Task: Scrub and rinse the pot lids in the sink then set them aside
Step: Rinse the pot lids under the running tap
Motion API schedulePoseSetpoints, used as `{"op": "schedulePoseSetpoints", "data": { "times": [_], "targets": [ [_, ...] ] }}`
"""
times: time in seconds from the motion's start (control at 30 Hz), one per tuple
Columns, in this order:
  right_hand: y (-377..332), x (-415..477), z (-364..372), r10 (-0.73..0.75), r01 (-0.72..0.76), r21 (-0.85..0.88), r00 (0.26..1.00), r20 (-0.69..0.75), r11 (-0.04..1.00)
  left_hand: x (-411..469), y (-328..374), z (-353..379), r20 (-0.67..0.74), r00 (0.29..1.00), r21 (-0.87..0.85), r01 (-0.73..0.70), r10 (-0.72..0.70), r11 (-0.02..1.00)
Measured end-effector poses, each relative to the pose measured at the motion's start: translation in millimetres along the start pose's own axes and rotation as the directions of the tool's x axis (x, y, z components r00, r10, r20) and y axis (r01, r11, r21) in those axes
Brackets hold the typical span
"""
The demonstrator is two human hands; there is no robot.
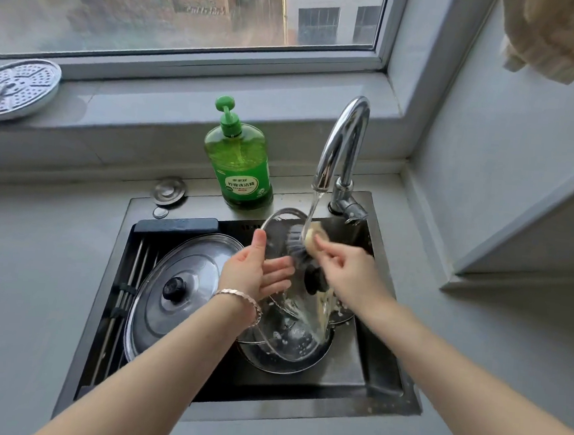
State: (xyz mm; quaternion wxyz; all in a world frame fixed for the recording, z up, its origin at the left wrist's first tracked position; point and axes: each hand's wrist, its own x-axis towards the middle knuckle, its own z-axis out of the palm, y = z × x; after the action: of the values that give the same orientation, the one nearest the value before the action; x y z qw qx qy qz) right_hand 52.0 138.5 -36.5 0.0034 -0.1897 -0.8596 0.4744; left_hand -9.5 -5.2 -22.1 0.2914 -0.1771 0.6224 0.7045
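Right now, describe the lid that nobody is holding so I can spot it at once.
Look in the dark sink below the window. On its left side, over the rack rods, lies a wide steel lid with a black knob. Unlike the soapy glass lid held under the tap, it is opaque metal.

grey walls (509,173), daylit window (178,6)
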Motion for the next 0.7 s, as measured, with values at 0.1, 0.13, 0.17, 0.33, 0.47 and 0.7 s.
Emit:
{"op": "schedulePoseSetpoints", "data": {
  "times": [0.1,0.13,0.17,0.33,0.47,0.7],
  "targets": [
    [-13,-16,13,-0.121,0.093,0.185,0.982,0.148,0.978,-1,7,-3,-0.046,0.997,-0.014,-0.066,0.066,0.998],
    [-15,-12,9,-0.117,0.087,0.195,0.982,0.148,0.977,-2,9,-5,-0.034,0.996,-0.007,-0.085,0.085,0.996],
    [-12,-3,4,-0.066,0.044,0.186,0.991,0.113,0.982,-4,11,-6,-0.013,0.995,0.005,-0.095,0.095,0.995],
    [-15,7,-5,-0.052,0.051,0.127,0.999,0.010,0.991,-10,14,-6,0.054,0.988,0.064,-0.149,0.145,0.987],
    [-21,4,-5,-0.137,0.118,0.182,0.985,0.100,0.976,-13,13,-6,0.077,0.986,0.104,-0.155,0.148,0.982],
    [-23,7,-4,-0.185,0.169,0.160,0.979,0.089,0.973,-13,11,-6,0.104,0.985,0.127,-0.151,0.138,0.980]
  ]
}}
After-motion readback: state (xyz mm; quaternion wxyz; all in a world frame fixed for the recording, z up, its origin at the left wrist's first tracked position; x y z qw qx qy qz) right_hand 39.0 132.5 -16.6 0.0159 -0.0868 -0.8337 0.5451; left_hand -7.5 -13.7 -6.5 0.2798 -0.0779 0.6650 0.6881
